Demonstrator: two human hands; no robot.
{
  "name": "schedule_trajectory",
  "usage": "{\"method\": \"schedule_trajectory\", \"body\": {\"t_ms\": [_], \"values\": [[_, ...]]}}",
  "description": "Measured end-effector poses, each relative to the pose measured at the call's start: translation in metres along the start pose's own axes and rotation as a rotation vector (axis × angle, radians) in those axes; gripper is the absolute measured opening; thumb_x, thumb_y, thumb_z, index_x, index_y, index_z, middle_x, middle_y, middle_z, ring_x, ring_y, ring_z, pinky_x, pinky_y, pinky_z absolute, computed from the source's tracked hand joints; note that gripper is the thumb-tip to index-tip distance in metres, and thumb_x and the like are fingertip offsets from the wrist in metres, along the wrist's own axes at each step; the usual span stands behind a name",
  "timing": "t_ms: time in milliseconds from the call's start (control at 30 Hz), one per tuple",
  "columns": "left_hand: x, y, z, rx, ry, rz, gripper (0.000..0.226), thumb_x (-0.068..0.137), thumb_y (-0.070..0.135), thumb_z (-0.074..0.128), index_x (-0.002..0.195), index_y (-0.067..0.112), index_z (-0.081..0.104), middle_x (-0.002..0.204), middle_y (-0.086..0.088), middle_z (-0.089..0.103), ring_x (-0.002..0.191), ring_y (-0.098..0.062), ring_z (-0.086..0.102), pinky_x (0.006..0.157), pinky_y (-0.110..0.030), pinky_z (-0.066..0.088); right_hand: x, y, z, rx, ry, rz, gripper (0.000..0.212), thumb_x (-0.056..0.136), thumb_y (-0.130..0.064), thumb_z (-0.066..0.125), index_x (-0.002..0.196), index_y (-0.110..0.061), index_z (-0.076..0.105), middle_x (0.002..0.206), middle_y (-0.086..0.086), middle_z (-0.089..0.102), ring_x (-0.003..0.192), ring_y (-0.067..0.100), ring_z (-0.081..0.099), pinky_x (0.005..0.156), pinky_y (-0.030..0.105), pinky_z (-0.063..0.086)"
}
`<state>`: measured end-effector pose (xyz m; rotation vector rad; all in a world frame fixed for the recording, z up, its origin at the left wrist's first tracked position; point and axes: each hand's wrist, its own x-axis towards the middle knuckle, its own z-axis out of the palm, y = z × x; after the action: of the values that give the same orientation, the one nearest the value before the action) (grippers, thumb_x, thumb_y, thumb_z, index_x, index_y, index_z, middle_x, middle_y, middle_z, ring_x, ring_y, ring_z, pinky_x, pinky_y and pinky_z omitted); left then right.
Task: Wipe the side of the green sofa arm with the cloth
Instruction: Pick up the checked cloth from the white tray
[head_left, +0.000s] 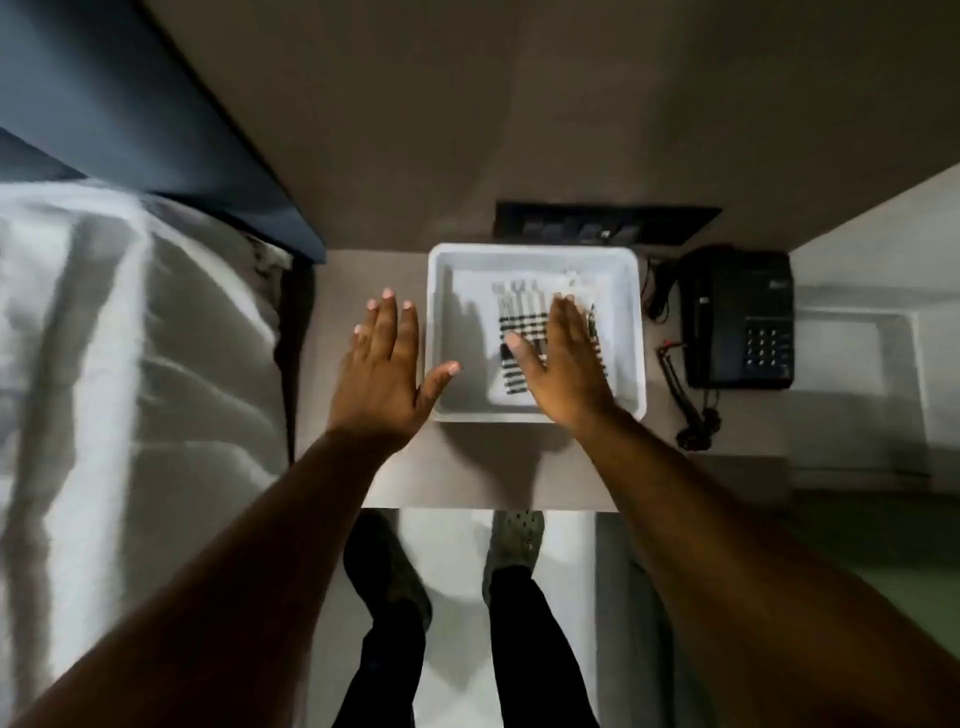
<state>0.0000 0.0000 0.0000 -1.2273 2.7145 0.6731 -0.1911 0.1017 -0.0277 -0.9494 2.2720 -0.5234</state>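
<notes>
Now: your cloth (519, 332), black-and-white striped, lies inside the white tray (537, 253) | your right hand (563, 364) spreads flat over the cloth, fingers apart, gripping nothing | your left hand (384, 364) hovers spread just left of the tray | black phone (737, 317) right of the tray

bed (104, 332) beside small table (467, 473)

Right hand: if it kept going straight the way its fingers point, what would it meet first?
Probably the striped cloth lying in the white tray; the right hand is spread open over it, though its height above the cloth is unclear.
</notes>
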Motion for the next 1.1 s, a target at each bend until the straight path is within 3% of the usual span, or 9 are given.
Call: {"method": "schedule_trajectory", "body": {"t_ms": [300,567,700,767,800,867,900,1000,1100], "values": [[0.044,-0.022,0.096,0.179,0.008,0.040,0.085,0.097,0.063,0.018,0.156,0.002,0.008,0.164,-0.020,0.005,0.153,-0.035,0.004,0.122,-0.045,0.006,0.085,0.045,0.079,-0.293,-0.052,-0.012,0.090,0.090,-0.067,0.031,0.150,-0.010,-0.004,0.161,0.017,-0.013,0.148,0.033,-0.015,0.119,0.052,-0.003],[0.051,-0.029,0.118,0.232,0.004,0.029,0.087,0.097,0.064,0.020,0.156,0.002,0.003,0.165,-0.020,-0.001,0.153,-0.034,0.000,0.124,-0.045,0.004,0.088,0.061,0.101,-0.371,0.151,-0.106,0.066,0.098,-0.036,0.038,0.149,-0.002,0.013,0.160,0.023,0.009,0.149,0.039,0.005,0.119,0.052,0.007],[0.051,-0.027,0.112,0.260,-0.034,0.029,0.091,0.095,0.067,0.018,0.156,0.001,0.004,0.165,-0.021,0.001,0.153,-0.036,0.002,0.124,-0.047,0.005,0.089,0.053,0.079,-0.072,0.206,-0.022,0.049,0.100,-0.027,0.037,0.141,0.000,0.036,0.150,0.026,0.038,0.141,0.038,0.033,0.116,0.048,0.030],[0.049,-0.025,0.104,0.255,-0.053,0.046,0.090,0.095,0.067,0.017,0.155,0.000,0.009,0.164,-0.022,0.006,0.152,-0.038,0.006,0.123,-0.050,0.009,0.079,0.044,0.056,0.217,0.263,0.080,0.036,0.101,-0.028,0.038,0.124,-0.004,0.054,0.115,0.024,0.064,0.107,0.034,0.063,0.091,0.041,0.051],[0.049,-0.024,0.099,0.243,-0.060,0.051,0.089,0.096,0.066,0.017,0.155,-0.001,0.012,0.163,-0.023,0.009,0.152,-0.039,0.009,0.123,-0.051,0.012,0.073,0.041,0.045,0.399,0.277,0.137,0.028,0.101,-0.026,0.039,0.107,-0.007,0.058,0.090,0.018,0.066,0.081,0.024,0.066,0.072,0.032,0.052],[0.050,-0.017,0.083,0.211,-0.060,0.086,0.088,0.096,0.064,0.018,0.154,-0.002,0.016,0.162,-0.024,0.014,0.150,-0.040,0.014,0.122,-0.052,0.015,0.055,0.032,0.017,0.794,0.268,0.267,0.025,0.102,-0.024,0.039,0.080,-0.014,0.048,0.057,0.003,0.043,0.041,0.008,0.045,0.043,0.020,0.039],[0.049,-0.011,0.072,0.196,-0.053,0.110,0.088,0.096,0.065,0.017,0.154,-0.002,0.018,0.162,-0.025,0.016,0.150,-0.041,0.016,0.121,-0.052,0.017,0.043,0.028,0.002,0.935,0.274,0.309,0.028,0.102,-0.024,0.039,0.076,-0.014,0.044,0.051,0.002,0.034,0.033,0.006,0.035,0.038,0.017,0.033],[0.044,0.012,0.029,0.134,-0.041,0.184,0.092,0.094,0.069,0.010,0.153,-0.001,0.021,0.160,-0.025,0.019,0.149,-0.042,0.020,0.120,-0.051,0.017,0.002,0.012,-0.040,1.076,0.377,0.359,0.027,0.102,-0.021,0.039,0.093,0.001,0.052,0.055,0.031,0.036,0.036,0.001,0.041,0.036,0.013,0.036],[0.031,0.053,-0.031,0.031,-0.040,0.217,0.105,0.083,0.079,-0.004,0.156,0.005,0.014,0.165,-0.017,0.009,0.153,-0.033,0.008,0.122,-0.043,0.006,-0.050,-0.008,-0.092,1.194,0.507,0.356,0.032,0.100,-0.024,0.043,0.120,-0.002,0.056,0.087,0.008,0.069,0.074,0.010,0.063,0.059,0.009,0.052]]}}
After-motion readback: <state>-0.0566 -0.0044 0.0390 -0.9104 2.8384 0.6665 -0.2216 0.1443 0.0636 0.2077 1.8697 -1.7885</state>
